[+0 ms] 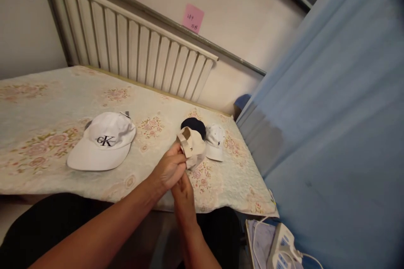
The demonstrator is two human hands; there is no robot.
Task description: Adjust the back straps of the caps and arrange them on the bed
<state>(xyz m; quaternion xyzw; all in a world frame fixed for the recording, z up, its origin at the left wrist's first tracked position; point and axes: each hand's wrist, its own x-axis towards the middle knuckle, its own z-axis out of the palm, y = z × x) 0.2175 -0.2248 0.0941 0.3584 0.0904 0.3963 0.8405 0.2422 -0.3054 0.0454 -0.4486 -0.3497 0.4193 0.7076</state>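
A beige cap [193, 146] is held upside down just above the flowered bedspread [47, 109]. My left hand [168, 169] is closed on its back strap, pinching it near the buckle. My right hand [183, 193] sits right under the left, fingers curled up toward the same cap; its fingertips are hidden by the left hand. Behind the beige cap lie a dark navy cap [194, 125] and a small white cap [216, 141], side by side and touching it. A larger white cap with a black logo [103, 142] rests crown-up to the left.
A ribbed headboard [132, 42] runs along the wall, with a pink sticky note [192, 17] above it. A blue curtain [331, 126] hangs on the right. A white device with a cord [282, 248] lies on the floor at the lower right.
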